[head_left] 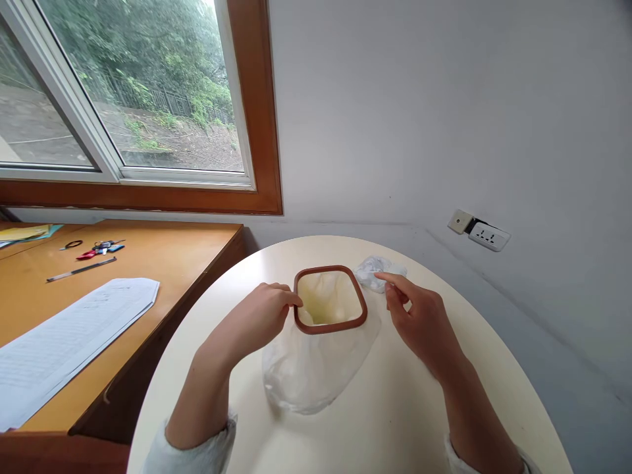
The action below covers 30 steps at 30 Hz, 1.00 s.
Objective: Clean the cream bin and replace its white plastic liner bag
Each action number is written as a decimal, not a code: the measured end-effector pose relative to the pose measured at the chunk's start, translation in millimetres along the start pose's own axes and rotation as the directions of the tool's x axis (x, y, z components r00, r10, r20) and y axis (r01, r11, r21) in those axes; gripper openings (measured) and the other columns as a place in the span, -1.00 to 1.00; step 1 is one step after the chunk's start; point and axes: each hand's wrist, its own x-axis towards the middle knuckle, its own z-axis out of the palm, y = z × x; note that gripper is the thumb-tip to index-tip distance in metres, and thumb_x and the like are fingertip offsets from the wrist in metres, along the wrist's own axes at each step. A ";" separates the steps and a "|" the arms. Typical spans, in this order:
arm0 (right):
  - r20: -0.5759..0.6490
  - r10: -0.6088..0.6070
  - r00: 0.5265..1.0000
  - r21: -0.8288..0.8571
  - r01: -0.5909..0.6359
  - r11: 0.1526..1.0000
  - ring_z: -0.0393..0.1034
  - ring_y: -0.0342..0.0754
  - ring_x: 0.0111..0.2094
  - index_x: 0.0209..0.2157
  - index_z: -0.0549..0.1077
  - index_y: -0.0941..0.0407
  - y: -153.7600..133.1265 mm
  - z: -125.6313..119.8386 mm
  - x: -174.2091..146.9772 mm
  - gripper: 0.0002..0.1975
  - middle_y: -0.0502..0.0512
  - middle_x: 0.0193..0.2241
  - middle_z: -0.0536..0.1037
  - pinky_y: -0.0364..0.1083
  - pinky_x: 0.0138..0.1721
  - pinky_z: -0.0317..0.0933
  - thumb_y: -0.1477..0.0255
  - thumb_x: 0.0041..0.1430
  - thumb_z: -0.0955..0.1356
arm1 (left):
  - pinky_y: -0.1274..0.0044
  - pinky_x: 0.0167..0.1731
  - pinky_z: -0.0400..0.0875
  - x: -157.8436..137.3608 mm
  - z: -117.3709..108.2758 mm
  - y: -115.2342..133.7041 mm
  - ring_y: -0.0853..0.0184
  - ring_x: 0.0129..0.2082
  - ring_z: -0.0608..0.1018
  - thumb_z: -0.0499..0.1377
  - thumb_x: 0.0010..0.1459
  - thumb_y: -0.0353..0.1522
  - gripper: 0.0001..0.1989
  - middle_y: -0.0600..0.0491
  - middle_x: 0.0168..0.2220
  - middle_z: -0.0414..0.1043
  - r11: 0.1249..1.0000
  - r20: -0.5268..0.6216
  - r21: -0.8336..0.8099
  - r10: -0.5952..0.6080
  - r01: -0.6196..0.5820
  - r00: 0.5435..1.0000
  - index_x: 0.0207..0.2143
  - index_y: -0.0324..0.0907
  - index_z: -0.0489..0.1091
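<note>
A small trash bin with a brown, rounded-square rim (332, 328) stands on the round cream table. A thin, translucent white bin bag (316, 372) lines it, and the bag's loose part spreads around the outside toward me. My left hand (264, 313) pinches the rim's left side, thumb over the edge. Just right of the bin, my right hand (419, 316) has its index finger stretched out and the other fingers loosely bent, holding nothing. Behind that fingertip lies a crumpled white plastic bag (371, 268); whether the finger touches it I cannot tell.
The round table (395, 421) stands near a white wall with a power socket (488, 236). To the left, a wooden desk (197, 253) holds papers (79, 342), a pen (81, 269) and keys (103, 247). A window (162, 85) is above the desk.
</note>
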 end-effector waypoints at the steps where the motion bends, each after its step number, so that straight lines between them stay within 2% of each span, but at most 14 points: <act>1: -0.001 0.000 1.000 0.000 0.000 1.000 0.28 -0.16 -0.57 -0.13 0.43 0.02 -0.3 -0.4 -0.1 -0.70 -0.08 -0.61 0.41 -0.18 -0.49 0.13 0.44 0.17 0.17 | 0.52 -0.31 0.34 0.5 -0.6 -1.1 0.30 -0.26 0.47 -0.10 0.10 -0.51 -0.62 0.09 -0.25 0.47 1.000 -0.003 -0.002 -0.012 0.012 1.000 -0.31 -0.04 0.47; 5: 0.003 -0.010 1.000 -0.002 0.010 1.000 0.30 -0.15 -0.56 -0.14 0.43 0.03 -0.8 -0.8 -0.1 -0.70 -0.06 -0.60 0.44 -0.17 -0.47 0.14 0.44 0.17 0.17 | 0.52 -0.31 0.34 1.8 -2.0 -1.2 0.29 -0.26 0.48 -0.12 0.12 -0.47 -0.64 0.07 -0.29 0.49 0.999 -0.002 -0.001 -0.035 0.035 0.999 -0.37 -0.08 0.47; 9: 0.024 -0.012 1.000 0.007 0.012 1.000 0.34 -0.13 -0.51 -0.13 0.43 0.04 -0.1 0.2 0.9 -0.69 -0.03 -0.53 0.49 -0.16 -0.43 0.16 0.42 0.18 0.16 | 0.51 -0.31 0.34 1.8 -2.7 2.2 0.28 -0.27 0.48 -0.12 0.13 -0.44 -0.64 0.07 -0.31 0.49 1.000 0.005 -0.014 -0.027 0.027 1.000 -0.35 -0.08 0.47; 13: 0.154 -0.004 0.988 -0.009 0.005 1.000 0.37 -0.10 -0.46 -0.14 0.44 0.03 -1.2 0.9 1.9 -0.69 0.01 -0.44 0.54 -0.15 -0.44 0.15 0.38 0.20 0.15 | 0.50 -0.32 0.35 2.0 -3.2 5.4 0.27 -0.28 0.47 -0.12 0.14 -0.42 -0.64 0.06 -0.30 0.48 0.998 0.014 -0.056 -0.024 0.025 1.000 -0.34 -0.09 0.48; 17: 0.276 -0.016 0.961 -0.029 0.025 0.999 0.37 -0.10 -0.48 -0.15 0.44 0.00 -3.5 1.0 2.1 -0.67 -0.01 -0.52 0.51 -0.15 -0.48 0.12 0.34 0.21 0.12 | 0.49 -0.33 0.35 2.2 -2.8 4.9 0.26 -0.28 0.47 -0.12 0.14 -0.42 -0.64 0.05 -0.29 0.48 0.997 0.020 -0.075 -0.028 0.030 0.999 -0.29 -0.08 0.48; 26: 0.326 -0.013 0.945 -0.028 0.024 0.999 0.34 -0.11 -0.48 -0.17 0.42 0.01 -1.2 6.2 2.7 -0.68 -0.02 -0.51 0.49 -0.17 -0.50 0.08 0.33 0.23 0.10 | 0.52 -0.37 0.33 0.9 -3.2 5.9 0.29 -0.33 0.47 -0.12 0.15 -0.39 -0.67 0.06 -0.33 0.47 0.995 0.035 -0.081 -0.056 0.059 0.998 -0.33 -0.08 0.45; 28: 0.337 -0.015 0.941 -0.033 0.028 0.999 0.34 -0.11 -0.47 -0.20 0.42 -0.01 0.4 9.4 2.9 -0.69 -0.04 -0.50 0.49 -0.17 -0.49 0.07 0.34 0.23 0.10 | 0.53 -0.40 0.32 1.4 -3.3 6.5 0.30 -0.35 0.47 -0.11 0.16 -0.35 -0.69 0.06 -0.32 0.47 0.995 0.033 -0.082 -0.061 0.064 0.998 -0.30 -0.07 0.43; 30: 0.344 -0.023 0.939 -0.031 0.036 0.999 0.33 -0.12 -0.47 -0.24 0.43 -0.02 1.6 12.0 2.7 -0.70 -0.05 -0.52 0.49 -0.18 -0.49 0.06 0.34 0.24 0.10 | 0.55 -0.44 0.30 2.3 -2.3 5.9 0.32 -0.37 0.47 -0.10 0.17 -0.31 -0.71 0.07 -0.31 0.46 0.992 0.033 -0.099 -0.078 0.081 0.996 -0.18 -0.03 0.38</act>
